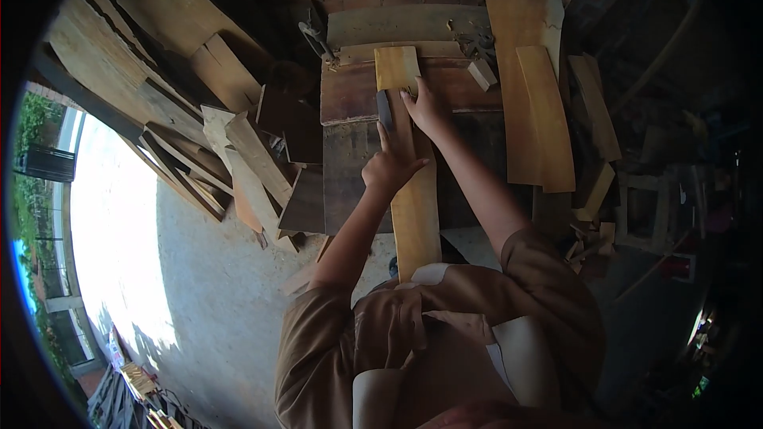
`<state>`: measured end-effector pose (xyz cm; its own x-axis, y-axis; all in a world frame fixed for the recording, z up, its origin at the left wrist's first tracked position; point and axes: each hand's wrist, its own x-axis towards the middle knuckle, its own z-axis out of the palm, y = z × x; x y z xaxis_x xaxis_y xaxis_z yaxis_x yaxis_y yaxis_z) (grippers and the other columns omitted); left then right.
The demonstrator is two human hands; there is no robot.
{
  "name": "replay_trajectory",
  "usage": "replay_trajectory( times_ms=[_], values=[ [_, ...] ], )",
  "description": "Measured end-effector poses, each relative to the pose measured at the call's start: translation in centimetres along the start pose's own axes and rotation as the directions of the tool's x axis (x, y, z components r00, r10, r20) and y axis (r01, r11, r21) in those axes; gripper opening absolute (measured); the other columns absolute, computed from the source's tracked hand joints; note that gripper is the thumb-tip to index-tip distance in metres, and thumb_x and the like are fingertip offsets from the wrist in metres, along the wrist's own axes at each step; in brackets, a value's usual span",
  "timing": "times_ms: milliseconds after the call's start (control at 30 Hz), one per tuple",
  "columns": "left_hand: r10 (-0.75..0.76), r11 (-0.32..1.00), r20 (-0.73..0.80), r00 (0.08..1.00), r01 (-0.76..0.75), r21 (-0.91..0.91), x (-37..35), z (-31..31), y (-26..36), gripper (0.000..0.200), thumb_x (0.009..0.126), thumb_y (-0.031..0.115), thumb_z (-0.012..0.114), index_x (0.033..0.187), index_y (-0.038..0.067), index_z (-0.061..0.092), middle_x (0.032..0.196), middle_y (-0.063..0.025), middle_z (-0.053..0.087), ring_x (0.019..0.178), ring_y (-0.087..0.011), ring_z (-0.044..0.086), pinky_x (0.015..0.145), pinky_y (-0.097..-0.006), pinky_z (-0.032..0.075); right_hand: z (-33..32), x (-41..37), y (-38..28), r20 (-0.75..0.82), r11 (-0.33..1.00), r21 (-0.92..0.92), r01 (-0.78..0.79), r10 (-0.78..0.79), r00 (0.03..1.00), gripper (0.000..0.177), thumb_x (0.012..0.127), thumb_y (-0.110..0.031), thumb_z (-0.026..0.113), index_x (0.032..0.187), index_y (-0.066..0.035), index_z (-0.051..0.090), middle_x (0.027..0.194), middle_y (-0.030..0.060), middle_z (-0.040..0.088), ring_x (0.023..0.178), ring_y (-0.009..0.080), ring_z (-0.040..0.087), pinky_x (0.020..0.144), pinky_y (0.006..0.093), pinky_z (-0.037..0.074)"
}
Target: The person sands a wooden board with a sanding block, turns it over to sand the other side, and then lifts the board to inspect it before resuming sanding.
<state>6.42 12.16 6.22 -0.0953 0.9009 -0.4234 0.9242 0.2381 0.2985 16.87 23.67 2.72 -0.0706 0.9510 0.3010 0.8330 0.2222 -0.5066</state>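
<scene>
A long pale wooden plank [415, 206] lies lengthwise on the dark wooden workbench [350, 95]. The right hand [425, 107] presses flat on it, fingers spread. The left hand [391, 165] is closed on a dark narrow tool [385, 111] at the plank's edge. I'd keep the plank pinned hard.

hands [391, 167] [427, 107] 2 | plank [415, 214] 1 | workbench [350, 95] 1 | block [482, 74] 1

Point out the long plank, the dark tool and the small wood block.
long plank [417, 214], head view, bare lower stretch.
dark tool [385, 110], head view, its middle.
small wood block [482, 74], head view, its top face.
</scene>
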Motion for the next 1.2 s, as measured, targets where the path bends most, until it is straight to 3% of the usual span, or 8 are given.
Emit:
replay_trajectory(
  times_ms=[133, 267, 667, 733, 900, 1033, 1100, 1200],
  values=[
    [-0.079, 0.987, -0.168, 0.983, 0.054, -0.149, 2.5, -0.1, -0.6, 0.109, 0.065, 0.072, 0.052, 0.137, 0.000, 0.011, 0.085, -0.0207, 0.063, 0.077, -0.0335, 0.063, 0.064, -0.0407, 0.051, -0.6, 0.8, 0.1, 0.413, 0.992, -0.043, -0.120, 0.127, 0.902, 0.045, 0.087, -0.035, 0.048, 0.117, -0.002, 0.045, 0.094, 0.0247, 0.059, 0.087, 0.0381, 0.058, 0.075, 0.0447, 0.046],
    [0.017, 0.994, -0.439, 0.898, -0.062, -0.089, 6.5, 0.3, -2.4, 0.087, 0.075, 0.065, 0.046, 0.136, 0.007, 0.025, 0.089, -0.0213, 0.062, 0.086, -0.0357, 0.061, 0.074, -0.0415, 0.049, 1.0, -1.0, 0.7, 0.293, 0.987, 0.123, -0.106, 0.066, 0.954, 0.041, 0.088, -0.030, 0.045, 0.117, -0.002, 0.044, 0.089, 0.0250, 0.060, 0.085, 0.0397, 0.057, 0.074, 0.0461, 0.046],
    [0.110, 0.959, -0.351, 0.930, -0.192, -0.208, 9.4, 1.4, -5.3, 0.038, 0.084, 0.030, 0.043, 0.102, -0.001, 0.053, 0.082, -0.0235, 0.062, 0.076, -0.0381, 0.061, 0.066, -0.0450, 0.049, -2.2, -4.6, -1.5, -0.039, 0.998, -0.052, 0.047, -0.049, 0.998, 0.055, 0.081, -0.036, 0.055, 0.123, -0.003, 0.042, 0.094, 0.0176, 0.052, 0.083, 0.0344, 0.057, 0.068, 0.0410, 0.049],
    [0.175, 0.921, -0.413, 0.894, -0.296, -0.251, 8.7, 1.2, -5.6, 0.034, 0.084, 0.027, 0.044, 0.096, -0.003, 0.054, 0.078, -0.0235, 0.062, 0.074, -0.0384, 0.061, 0.063, -0.0457, 0.049, -2.7, -7.4, -2.2, 0.295, 0.997, -0.052, 0.057, -0.039, 0.955, 0.068, 0.076, -0.042, 0.062, 0.127, -0.003, 0.037, 0.101, 0.0218, 0.052, 0.087, 0.0351, 0.056, 0.069, 0.0433, 0.048],
    [0.052, 0.709, -0.176, 0.983, -0.160, -0.687, 7.8, 0.0, -5.5, 0.025, 0.080, 0.018, 0.044, 0.084, -0.005, 0.054, 0.076, -0.0269, 0.059, 0.072, -0.0390, 0.060, 0.061, -0.0446, 0.049, -2.2, -9.8, -2.9, 0.389, 0.997, -0.078, 0.018, 0.014, 0.921, 0.084, 0.069, -0.043, 0.067, 0.132, -0.003, 0.029, 0.110, 0.0237, 0.047, 0.094, 0.0361, 0.054, 0.073, 0.0413, 0.048],
    [0.126, 0.889, -0.279, 0.952, -0.234, -0.395, 9.4, 1.5, -6.7, 0.024, 0.078, 0.016, 0.048, 0.086, -0.005, 0.055, 0.076, -0.0255, 0.059, 0.073, -0.0368, 0.060, 0.061, -0.0411, 0.050, -2.3, -9.0, -2.6, 0.409, 0.999, -0.040, -0.027, 0.041, 0.911, 0.084, 0.066, -0.036, 0.069, 0.131, -0.002, 0.029, 0.109, 0.0228, 0.046, 0.093, 0.0365, 0.054, 0.074, 0.0401, 0.048],
    [0.484, 0.868, -0.320, 0.814, -0.493, 0.059, 9.7, 2.3, -7.6, 0.020, 0.075, 0.012, 0.052, 0.083, -0.005, 0.057, 0.079, -0.0237, 0.059, 0.074, -0.0349, 0.061, 0.062, -0.0391, 0.050, -2.5, -8.3, -2.4, 0.365, 0.999, -0.042, -0.006, 0.021, 0.931, 0.085, 0.064, -0.035, 0.070, 0.131, -0.001, 0.029, 0.106, 0.0223, 0.046, 0.092, 0.0354, 0.054, 0.073, 0.0398, 0.049],
    [0.375, 0.891, -0.279, 0.884, -0.427, -0.154, 6.5, 0.5, -5.3, 0.022, 0.076, 0.014, 0.051, 0.087, -0.005, 0.053, 0.075, -0.0266, 0.059, 0.077, -0.0401, 0.059, 0.067, -0.0459, 0.046, -2.7, -7.5, -3.1, 0.298, 0.999, -0.035, 0.024, -0.013, 0.954, 0.080, 0.064, -0.032, 0.070, 0.127, 0.000, 0.033, 0.101, 0.0209, 0.047, 0.089, 0.0349, 0.055, 0.071, 0.0397, 0.049]
  ],
)
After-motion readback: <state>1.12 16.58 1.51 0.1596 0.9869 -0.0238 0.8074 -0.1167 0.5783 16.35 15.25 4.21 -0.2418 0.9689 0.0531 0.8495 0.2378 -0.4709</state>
